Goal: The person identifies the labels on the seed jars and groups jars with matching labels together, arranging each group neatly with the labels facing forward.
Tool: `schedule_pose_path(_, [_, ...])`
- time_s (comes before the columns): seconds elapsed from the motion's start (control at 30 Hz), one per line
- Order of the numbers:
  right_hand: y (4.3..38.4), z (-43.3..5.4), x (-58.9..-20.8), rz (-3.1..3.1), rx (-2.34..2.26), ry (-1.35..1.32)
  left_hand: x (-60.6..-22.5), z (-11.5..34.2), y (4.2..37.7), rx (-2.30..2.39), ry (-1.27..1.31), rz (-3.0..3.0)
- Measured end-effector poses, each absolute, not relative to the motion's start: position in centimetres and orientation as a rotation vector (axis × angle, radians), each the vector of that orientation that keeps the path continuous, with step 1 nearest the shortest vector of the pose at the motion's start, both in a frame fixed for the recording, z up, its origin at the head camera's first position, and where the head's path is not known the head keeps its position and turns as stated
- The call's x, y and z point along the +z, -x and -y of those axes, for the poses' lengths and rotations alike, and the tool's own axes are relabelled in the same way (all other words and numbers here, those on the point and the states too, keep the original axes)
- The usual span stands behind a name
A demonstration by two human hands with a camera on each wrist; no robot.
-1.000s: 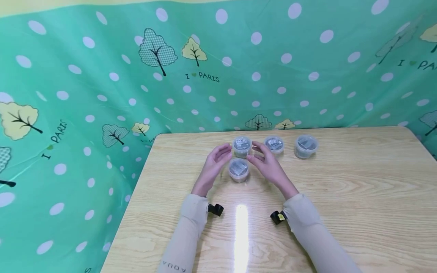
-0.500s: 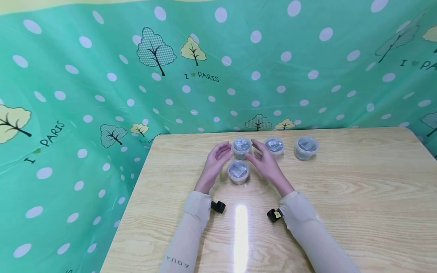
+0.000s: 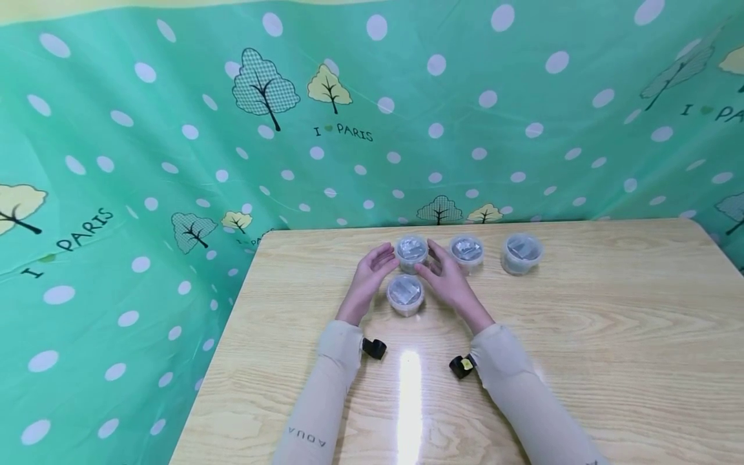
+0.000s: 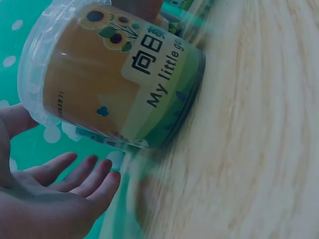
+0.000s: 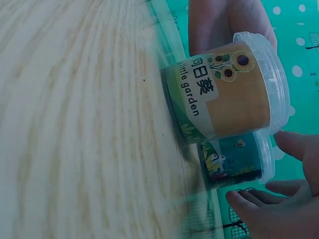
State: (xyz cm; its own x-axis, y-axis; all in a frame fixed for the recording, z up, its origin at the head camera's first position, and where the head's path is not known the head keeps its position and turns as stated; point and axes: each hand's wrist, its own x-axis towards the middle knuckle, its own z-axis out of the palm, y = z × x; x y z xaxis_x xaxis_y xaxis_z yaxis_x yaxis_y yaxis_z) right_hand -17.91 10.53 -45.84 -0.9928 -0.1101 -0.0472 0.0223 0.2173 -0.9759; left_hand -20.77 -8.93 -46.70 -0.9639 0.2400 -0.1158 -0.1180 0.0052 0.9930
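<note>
Two clear-lidded plastic tubs stand one behind the other between my hands. The front tub (image 3: 405, 295) has a brown and green label with sunflowers and "My little garden"; in the left wrist view this sunflower tub (image 4: 94, 74) is close up. Behind it stands the rear tub (image 3: 412, 249), whose teal printed side (image 5: 234, 158) shows in the right wrist view. My left hand (image 3: 371, 274) is beside the rear tub's left side, fingers loosely bent. My right hand (image 3: 450, 278) curves along its right side, fingertips right at the tub and thumb near the front tub's lid.
Two more lidded tubs stand to the right along the back, a nearer one (image 3: 466, 252) and a farther one (image 3: 521, 253). The wooden table (image 3: 610, 349) ends at a green dotted curtain (image 3: 494, 148) behind and to the left.
My right hand has shifted slightly left, closer to the rear tub. My left hand has crept slightly right. The tubs keep their arrangement.
</note>
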Motion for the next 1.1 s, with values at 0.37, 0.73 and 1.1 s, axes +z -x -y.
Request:
schedule_pose_path(0.37, [18.7, -10.1, -46.8, -2.344, -1.934, 0.063, -47.2, 8.6, 21.3, 1.998, -0.114, -2.064])
schedule_pose_path(0.73, [19.1, -9.9, -47.1, -2.367, -1.942, 0.071, -47.6, 8.3, 21.8, 2.013, -0.142, -2.032])
schedule_pose_path(1.1, [18.9, -9.9, -45.7, -2.349, -1.945, 0.052, -46.5, 8.4, 21.5, 2.027, -0.12, -2.055])
